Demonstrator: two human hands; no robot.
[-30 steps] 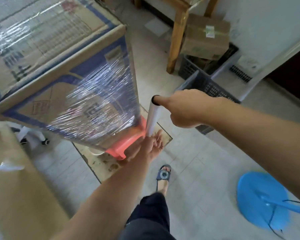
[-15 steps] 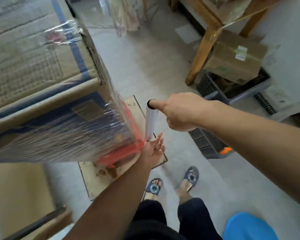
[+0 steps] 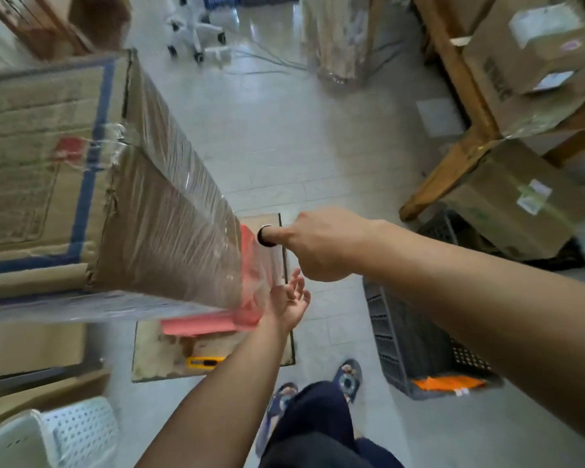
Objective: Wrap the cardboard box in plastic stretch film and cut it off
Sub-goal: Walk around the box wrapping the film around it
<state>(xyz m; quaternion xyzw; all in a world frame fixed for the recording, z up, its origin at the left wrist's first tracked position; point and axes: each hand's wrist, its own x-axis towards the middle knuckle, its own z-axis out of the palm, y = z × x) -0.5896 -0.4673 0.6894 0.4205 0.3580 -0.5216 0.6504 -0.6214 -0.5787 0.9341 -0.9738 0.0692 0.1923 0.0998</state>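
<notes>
Right hand [image 3: 321,244]: index finger pushed into the top of the stretch film roll [image 3: 274,263], remaining fingers curled into the palm. Left hand [image 3: 293,302]: directly below the right, palm up and fingers spread under the roll's lower end. The roll stands upright between the hands. Film runs from it to the cardboard box [image 3: 65,184], just left of both hands. A yellow utility knife [image 3: 205,362] lies below the left forearm.

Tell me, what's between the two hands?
In the head view, the roll of stretch film stands between them: the right hand has a finger in its top end, and the left hand, fingers spread, is at its bottom end.
</notes>
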